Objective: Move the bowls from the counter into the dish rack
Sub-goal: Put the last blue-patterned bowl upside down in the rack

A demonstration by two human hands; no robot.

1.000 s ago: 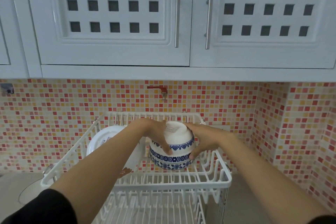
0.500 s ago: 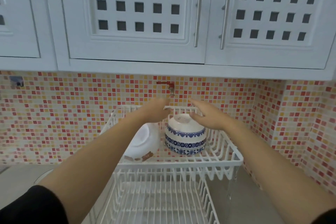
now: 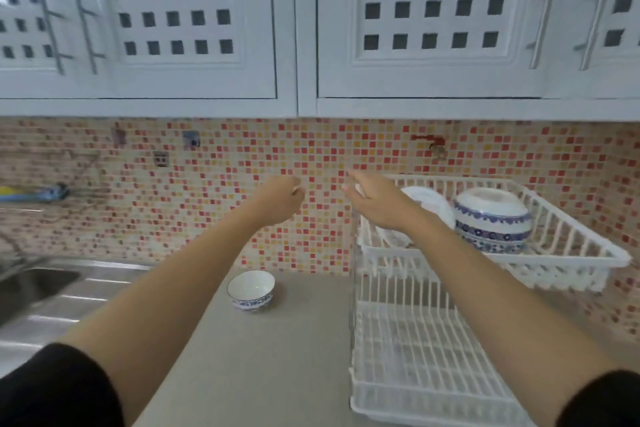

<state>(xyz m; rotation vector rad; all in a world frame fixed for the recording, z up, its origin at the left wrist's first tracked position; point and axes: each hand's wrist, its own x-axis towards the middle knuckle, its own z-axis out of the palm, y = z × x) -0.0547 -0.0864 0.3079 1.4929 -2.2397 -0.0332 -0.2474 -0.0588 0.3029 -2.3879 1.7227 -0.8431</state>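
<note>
On upper tier of white dish rack: one blue-and-white bowl, inverted, beside a white plate standing on edge. On grey worktop, left of rack: one small blue-and-white bowl, upright. Both hands raised, holding nothing: left hand with fingers loosely curled, right hand with fingers spread loosely.

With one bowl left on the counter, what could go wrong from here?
1. The small blue-and-white bowl sits upright; racked that way it might hold water.
2. The large inverted blue-patterned bowl and white plate crowd the white wire dish rack's upper tier, so clinking is possible.
</note>
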